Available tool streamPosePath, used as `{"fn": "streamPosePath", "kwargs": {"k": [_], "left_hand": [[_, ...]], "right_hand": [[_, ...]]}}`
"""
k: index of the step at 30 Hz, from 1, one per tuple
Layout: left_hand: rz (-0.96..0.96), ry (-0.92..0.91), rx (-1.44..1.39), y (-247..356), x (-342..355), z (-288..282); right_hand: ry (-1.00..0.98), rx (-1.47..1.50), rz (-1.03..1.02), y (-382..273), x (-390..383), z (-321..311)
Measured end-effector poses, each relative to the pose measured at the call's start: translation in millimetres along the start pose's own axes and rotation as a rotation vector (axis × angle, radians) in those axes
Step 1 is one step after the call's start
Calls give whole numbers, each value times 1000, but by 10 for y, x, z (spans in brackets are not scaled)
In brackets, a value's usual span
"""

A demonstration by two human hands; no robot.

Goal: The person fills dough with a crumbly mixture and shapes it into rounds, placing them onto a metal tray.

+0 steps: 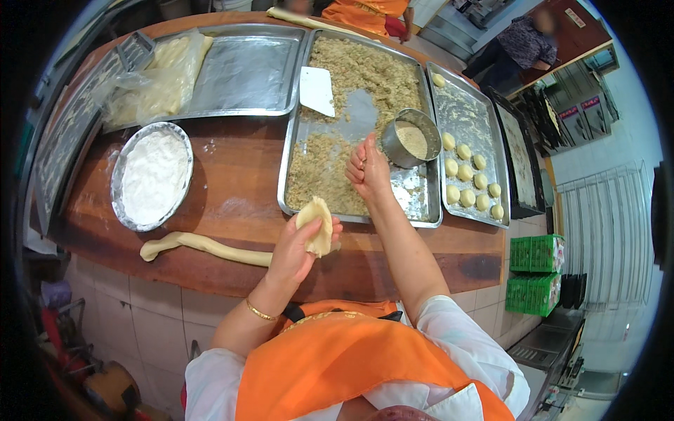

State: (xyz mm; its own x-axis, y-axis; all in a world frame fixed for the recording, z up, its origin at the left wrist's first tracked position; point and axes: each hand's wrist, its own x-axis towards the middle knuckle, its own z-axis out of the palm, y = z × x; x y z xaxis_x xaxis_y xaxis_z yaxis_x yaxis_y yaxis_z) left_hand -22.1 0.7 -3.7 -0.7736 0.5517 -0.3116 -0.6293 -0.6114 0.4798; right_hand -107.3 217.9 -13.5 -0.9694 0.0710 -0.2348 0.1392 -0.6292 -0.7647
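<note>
Pale dough piece (pixel 319 235)—one, in the left hand (pixel 294 248)—and twelve balls (pixel 465 172).

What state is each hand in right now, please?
Left hand: holding a flat piece of dough.
Right hand: fingers curled closed; whether anything is inside cannot be told.

Cannot see inside right hand (pixel 370 170) (curled tight), or 1 stretch of dough rope (pixel 210 245) behind left hand (pixel 293 247).

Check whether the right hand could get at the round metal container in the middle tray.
Likely yes: the right hand is close beside the round metal container, with nothing visible between them, though it is curled and may need opening first.
</note>
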Motion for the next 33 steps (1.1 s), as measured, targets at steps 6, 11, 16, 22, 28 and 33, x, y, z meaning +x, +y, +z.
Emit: {"fn": "streamPosePath", "kwargs": {"k": [6,11,16,22,28,33], "left_hand": [[127,18,104,49,293,42],[133,139,44,31,693,173],[128,257,-62,-14,972,246],[184,81,-37,-94,952,183],[262,92,14,-170,1007,108],[262,143,15,-162,943,176]], "right_hand": [[-75,-103,-44,-55,-64,2],[-63,-963,-509,-68,-329,268],[-104,-1637,-827,31,-516,372],[-51,-1367,-678,-14,-569,367],[-57,-1333,-813,92,-518,314],[-40,-1229,-736,25,-611,373]]}}
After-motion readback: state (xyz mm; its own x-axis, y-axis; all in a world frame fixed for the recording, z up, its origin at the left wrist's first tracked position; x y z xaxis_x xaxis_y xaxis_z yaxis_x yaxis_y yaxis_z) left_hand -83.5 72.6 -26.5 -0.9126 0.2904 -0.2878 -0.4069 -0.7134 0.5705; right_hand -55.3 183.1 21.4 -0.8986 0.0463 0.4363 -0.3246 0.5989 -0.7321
